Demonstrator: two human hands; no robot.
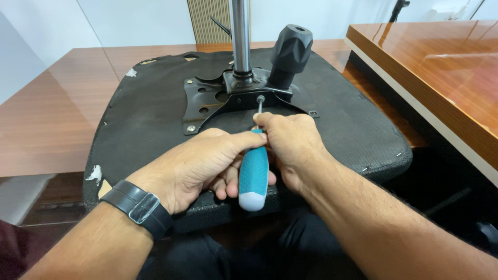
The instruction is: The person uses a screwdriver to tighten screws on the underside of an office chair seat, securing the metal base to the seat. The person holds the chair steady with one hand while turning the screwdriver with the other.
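- Teal, grey-capped plastic-handled screwdriver (pixel 253 173): tip on a screw (pixel 260 98) in the black metal chair-base plate (pixel 207 101), just ahead of both hands.
- Left hand (pixel 194 166) fingers curl around the handle for turning.
- Right hand (pixel 290 148) fingertips pinch the shaft, steadying it.

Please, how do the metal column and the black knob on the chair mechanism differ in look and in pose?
The metal column is slim, smooth and shiny silver; the black knob is thick, matte and faceted. The column stands upright and runs out of the top of the picture; the knob is shorter, leans to the right, and its hollow top end shows. Both rise from the black mounting plate on the upturned chair seat.
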